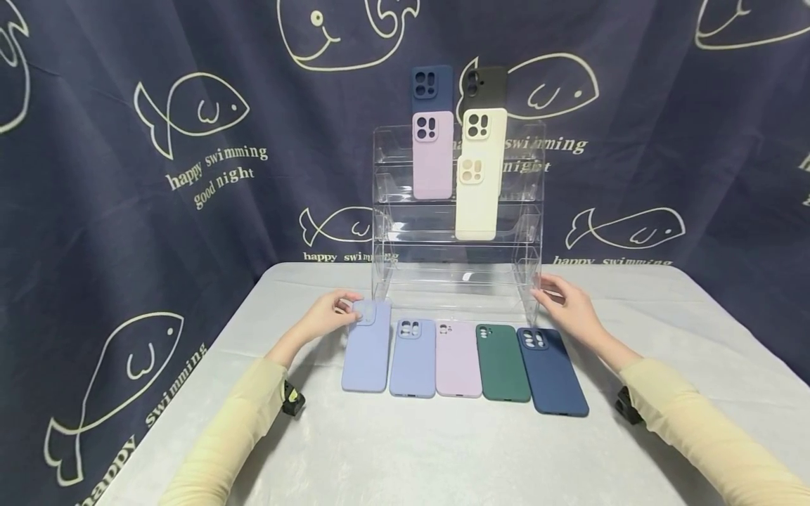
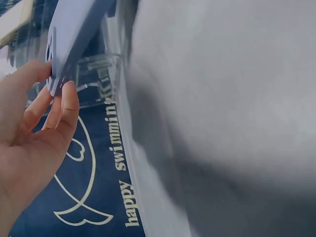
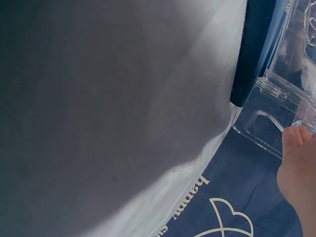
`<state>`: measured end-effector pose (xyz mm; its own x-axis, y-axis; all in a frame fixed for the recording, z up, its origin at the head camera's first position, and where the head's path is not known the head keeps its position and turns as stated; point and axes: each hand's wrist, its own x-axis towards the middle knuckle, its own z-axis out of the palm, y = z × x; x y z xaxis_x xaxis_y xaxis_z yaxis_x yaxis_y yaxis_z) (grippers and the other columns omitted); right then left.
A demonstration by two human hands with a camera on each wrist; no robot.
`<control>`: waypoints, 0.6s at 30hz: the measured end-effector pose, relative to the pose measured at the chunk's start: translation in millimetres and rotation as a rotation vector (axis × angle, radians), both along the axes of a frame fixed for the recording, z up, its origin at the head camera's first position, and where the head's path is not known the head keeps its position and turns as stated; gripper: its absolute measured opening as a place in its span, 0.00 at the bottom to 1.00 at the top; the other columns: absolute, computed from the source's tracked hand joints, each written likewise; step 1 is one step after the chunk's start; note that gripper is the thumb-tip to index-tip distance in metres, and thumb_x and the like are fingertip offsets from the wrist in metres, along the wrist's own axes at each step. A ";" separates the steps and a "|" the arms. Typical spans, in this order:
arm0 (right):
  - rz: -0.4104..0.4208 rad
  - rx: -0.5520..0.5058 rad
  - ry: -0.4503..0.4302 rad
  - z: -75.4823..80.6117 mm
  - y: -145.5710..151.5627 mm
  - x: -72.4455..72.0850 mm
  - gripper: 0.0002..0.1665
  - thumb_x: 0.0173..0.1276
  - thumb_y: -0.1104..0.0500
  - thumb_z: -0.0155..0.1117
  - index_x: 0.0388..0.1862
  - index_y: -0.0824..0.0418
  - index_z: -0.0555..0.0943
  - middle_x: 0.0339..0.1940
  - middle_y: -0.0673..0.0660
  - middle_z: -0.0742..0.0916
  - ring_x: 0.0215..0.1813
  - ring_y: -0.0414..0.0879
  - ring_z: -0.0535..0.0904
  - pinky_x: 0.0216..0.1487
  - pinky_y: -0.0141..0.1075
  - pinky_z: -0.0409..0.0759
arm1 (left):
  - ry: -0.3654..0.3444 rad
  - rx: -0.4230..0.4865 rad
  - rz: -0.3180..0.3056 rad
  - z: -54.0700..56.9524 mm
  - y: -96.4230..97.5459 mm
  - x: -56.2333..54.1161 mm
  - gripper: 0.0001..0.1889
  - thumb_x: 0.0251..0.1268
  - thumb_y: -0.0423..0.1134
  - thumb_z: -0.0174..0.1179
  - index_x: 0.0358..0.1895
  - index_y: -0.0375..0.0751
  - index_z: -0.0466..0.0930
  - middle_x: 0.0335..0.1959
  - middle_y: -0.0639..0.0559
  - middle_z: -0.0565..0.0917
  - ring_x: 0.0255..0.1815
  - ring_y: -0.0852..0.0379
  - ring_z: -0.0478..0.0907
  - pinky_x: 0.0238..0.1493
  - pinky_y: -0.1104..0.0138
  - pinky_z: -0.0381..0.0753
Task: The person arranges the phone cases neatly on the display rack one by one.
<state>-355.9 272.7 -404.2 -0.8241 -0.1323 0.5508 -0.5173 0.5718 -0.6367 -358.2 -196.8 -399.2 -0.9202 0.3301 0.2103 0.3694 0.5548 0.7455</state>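
My left hand [image 1: 329,313] pinches the top end of a periwinkle phone case [image 1: 367,358] between thumb and fingers; its camera end is raised. In the left wrist view the thumb lies on one face of that case [image 2: 74,42] and the fingers on the other. My right hand [image 1: 567,307] holds the right side edge of a clear tiered display stand [image 1: 458,274] near its base. The right wrist view shows the fingers [image 3: 295,138] at the stand's transparent side panel [image 3: 259,131].
In a row before the stand lie another periwinkle case [image 1: 413,365], a pink case [image 1: 458,365], a green case [image 1: 504,369] and a navy case [image 1: 557,379]. Upper tiers hold several cases, including a lilac one [image 1: 433,169] and a cream one [image 1: 477,211]. A patterned curtain [image 1: 266,112] hangs behind.
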 end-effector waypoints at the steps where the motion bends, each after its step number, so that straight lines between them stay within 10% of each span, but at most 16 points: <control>1: 0.002 -0.001 0.001 0.3 0.0 0.2 0.24 0.66 0.61 0.62 0.58 0.73 0.72 0.52 0.74 0.80 0.53 0.64 0.77 0.54 0.26 0.77 | 0.006 0.016 0.000 1.3 1.1 0.7 0.20 0.55 0.31 0.64 0.53 0.32 0.76 0.44 0.38 0.81 0.36 0.58 0.78 0.35 0.74 0.81; 8: 0.005 -0.008 -0.002 -0.2 -0.8 -0.4 0.24 0.66 0.61 0.61 0.57 0.73 0.72 0.52 0.74 0.80 0.53 0.64 0.77 0.50 0.12 0.71 | 0.086 0.095 -0.011 12.9 7.5 6.3 0.20 0.54 0.29 0.65 0.53 0.31 0.77 0.45 0.35 0.80 0.36 0.57 0.79 0.35 0.76 0.82; 18: 0.001 -0.003 -0.006 -4.4 3.9 -5.3 0.25 0.65 0.62 0.62 0.59 0.73 0.72 0.53 0.73 0.80 0.54 0.63 0.78 0.53 0.21 0.75 | 0.268 0.111 0.043 45.5 17.1 1.1 0.20 0.53 0.28 0.66 0.52 0.34 0.79 0.49 0.39 0.80 0.35 0.52 0.82 0.39 0.69 0.85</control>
<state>-361.2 276.5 -408.7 -0.8273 -0.1313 0.5462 -0.5140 0.5693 -0.6417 -357.1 -179.7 -353.7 -0.8399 0.2528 0.4803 0.5388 0.4946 0.6819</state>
